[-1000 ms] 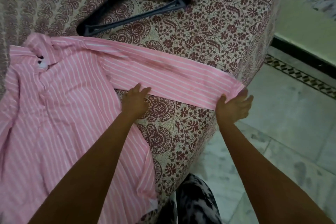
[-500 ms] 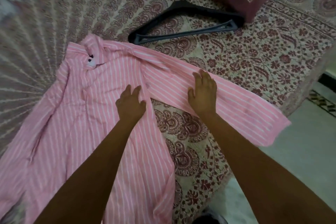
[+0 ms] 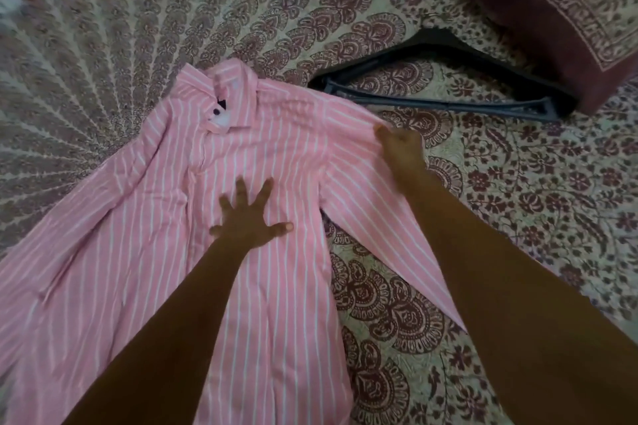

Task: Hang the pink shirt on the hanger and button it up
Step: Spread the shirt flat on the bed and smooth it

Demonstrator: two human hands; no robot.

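Right grip (image 3: 397, 145) moves up from sleeve to pinch the pink striped shirt (image 3: 138, 217) at the shoulder, left grip (image 3: 247, 217) now splayed flat on its front; black hanger (image 3: 448, 104) beyond the right grip is untouched, so still smoothing.

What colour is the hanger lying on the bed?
The hanger is black, its lower bar greyish; clearest in the head view, beside the pillow.
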